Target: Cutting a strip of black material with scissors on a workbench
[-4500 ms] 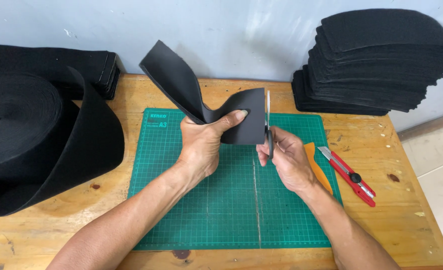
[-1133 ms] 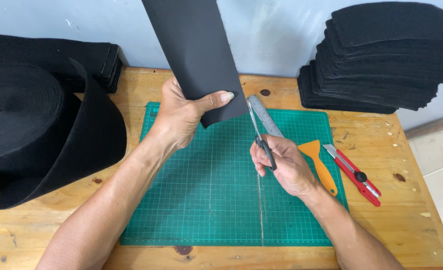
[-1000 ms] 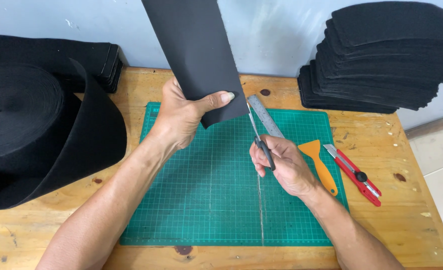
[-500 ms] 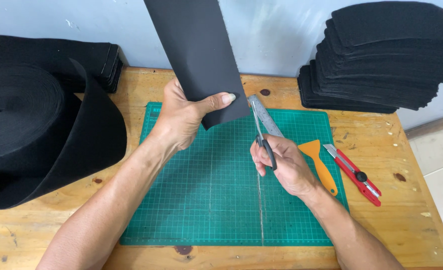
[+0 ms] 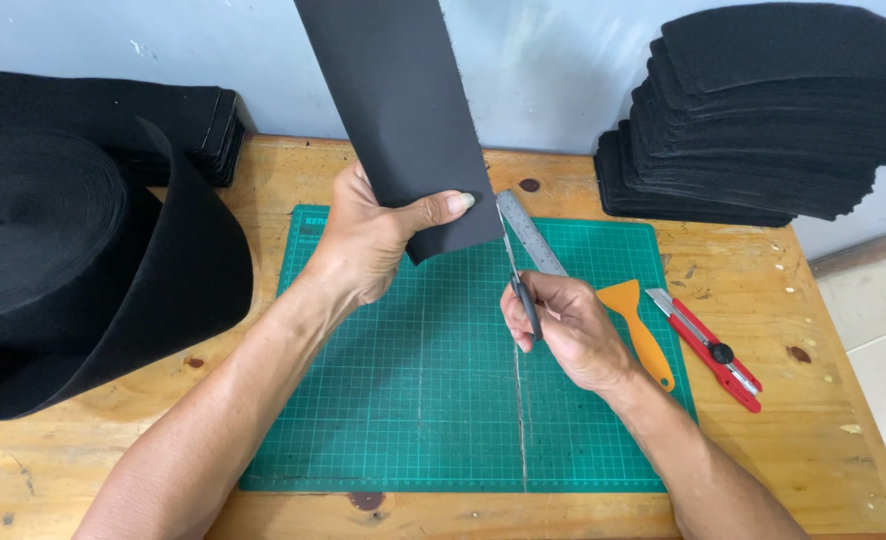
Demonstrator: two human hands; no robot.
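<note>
Green cutting mat (image 5: 413,400) fills the near half of the wooden table (image 5: 823,450), with a pale scored line running up its middle. Over it, the right hand (image 5: 568,330) is clenched around the handles of the scissors (image 5: 518,275), blades pointing up toward the lower right corner of the black strip (image 5: 403,110). The left hand (image 5: 378,240) pinches that strip near its bottom edge, thumb across the front, holding it upright and lifted clear of the mat. By my reading, a clean cut here calls for the strip kept taut and flat, the blades meeting the edge squarely, the thumb well back from the steel. Just behind the right hand a metal ruler (image 5: 533,235) lies slanted on the mat; beside it an orange scraper (image 5: 638,325), then a red utility knife (image 5: 708,345) on bare wood. Left of the mat sits a big roll of black band (image 5: 73,270), its loose end curling toward the mat. Farther back, against the wall, folded black material (image 5: 123,115) on the left and a tall stack of cut black pieces (image 5: 773,110) on the right.
</note>
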